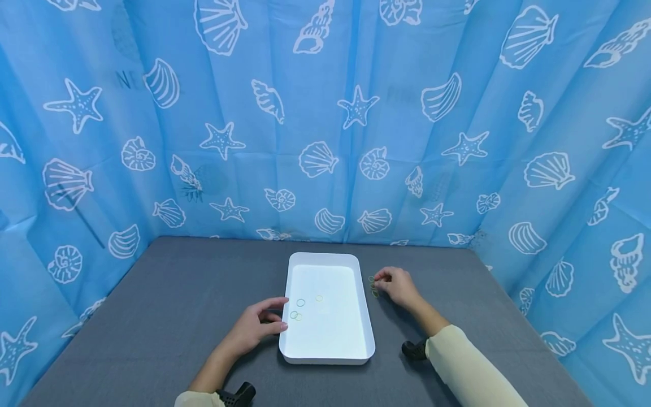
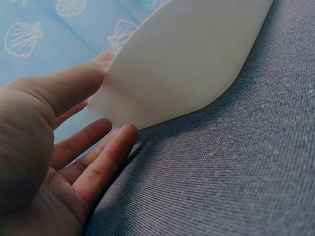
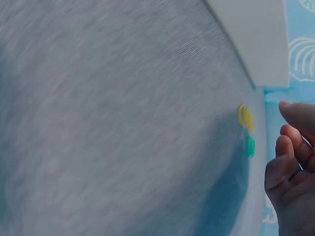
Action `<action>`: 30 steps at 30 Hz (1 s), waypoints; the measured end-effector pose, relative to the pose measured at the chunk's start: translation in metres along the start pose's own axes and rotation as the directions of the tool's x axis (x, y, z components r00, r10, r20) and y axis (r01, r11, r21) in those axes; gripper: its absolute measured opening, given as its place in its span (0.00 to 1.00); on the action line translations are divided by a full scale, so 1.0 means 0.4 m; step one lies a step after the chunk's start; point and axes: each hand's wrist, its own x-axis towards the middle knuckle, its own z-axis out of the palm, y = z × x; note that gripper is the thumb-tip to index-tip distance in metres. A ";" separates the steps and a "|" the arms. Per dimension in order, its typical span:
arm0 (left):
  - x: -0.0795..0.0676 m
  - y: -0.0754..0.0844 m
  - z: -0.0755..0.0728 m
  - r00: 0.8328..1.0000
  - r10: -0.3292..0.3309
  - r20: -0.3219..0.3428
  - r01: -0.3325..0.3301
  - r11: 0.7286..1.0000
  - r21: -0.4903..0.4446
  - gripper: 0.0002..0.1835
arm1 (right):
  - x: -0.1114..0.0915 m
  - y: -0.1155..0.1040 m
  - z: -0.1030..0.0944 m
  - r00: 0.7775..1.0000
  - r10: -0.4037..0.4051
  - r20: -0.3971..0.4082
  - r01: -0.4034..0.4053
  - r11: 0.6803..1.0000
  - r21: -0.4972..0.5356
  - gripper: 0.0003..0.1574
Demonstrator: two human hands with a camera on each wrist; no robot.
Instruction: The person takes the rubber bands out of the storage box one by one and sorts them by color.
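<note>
From left, we see a pale sleeve and a black device at the wrist, behind a left hand that reaches to a white tray on a gray cloth. Its fingers are spread and relaxed, and we find their tips touching the tray's left side, at the rim and lower down, without a clench.

Inside the tray, four thin rings lie flat: a bluish-green one, a green one and a yellow one near the left wall, close to the fingertips, the last two overlapping; a second yellow one sits farther right, well apart from the fingers.

Just beyond the right wall, we spot yellow loops and a green loop close together on the cloth, beside the right hand. That hand's thumb and fingers are loosely bent and parted, released, their tips right by the loops; we cannot tell whether they touch. A blue shell-print curtain hangs behind.
</note>
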 end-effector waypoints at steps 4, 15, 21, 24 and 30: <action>0.002 -0.003 0.001 1.000 -0.013 -0.005 0.013 1.000 0.016 0.31 | 0.009 -0.017 -0.002 0.998 0.050 -0.029 -0.047 0.994 0.101 0.03; 0.012 -0.011 0.004 0.999 -0.039 -0.024 0.040 0.999 0.036 0.30 | 0.035 -0.114 0.010 0.977 0.215 0.009 -0.203 0.905 0.374 0.08; 0.012 -0.016 0.004 0.999 -0.032 -0.015 0.033 0.999 0.026 0.30 | 0.054 -0.159 0.039 0.966 0.252 0.055 -0.249 0.856 0.452 0.07; 0.008 -0.011 0.002 0.999 -0.034 -0.020 0.034 0.999 0.021 0.30 | 0.061 -0.180 0.051 0.966 0.247 0.079 -0.255 0.844 0.472 0.08; -0.003 0.017 0.001 1.000 -0.026 -0.012 0.026 0.999 0.021 0.30 | 0.066 -0.208 0.075 0.960 0.226 0.164 -0.278 0.825 0.492 0.08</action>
